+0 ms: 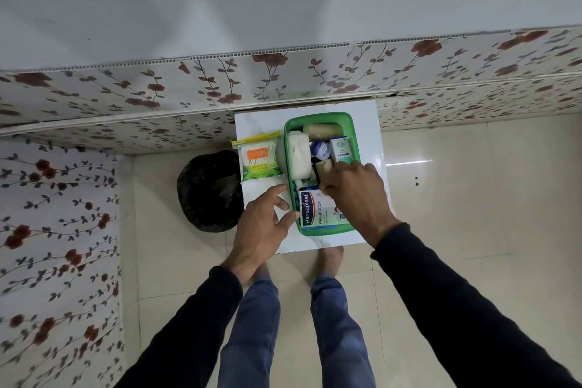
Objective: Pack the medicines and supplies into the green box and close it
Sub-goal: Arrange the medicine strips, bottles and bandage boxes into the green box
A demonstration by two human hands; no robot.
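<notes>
The green box [320, 117] stands open on a small white table [370, 135]. Inside lie a Hansaplast carton [316, 208], white gauze [298, 153], a tan bandage roll [322, 130], a blue-white packet [319, 148] and a white-green carton [341, 149]. My right hand [356, 192] reaches into the box, fingers closed on a small beige and black item [324, 168]. My left hand [264, 224] rests spread against the box's left wall, holding nothing. A yellow-green pack of cotton swabs [259, 156] lies on the table left of the box.
A black bag [209, 190] sits on the floor left of the table. Floral wall panels run behind and to the left. My legs and bare feet stand on pale tiles below the table's front edge.
</notes>
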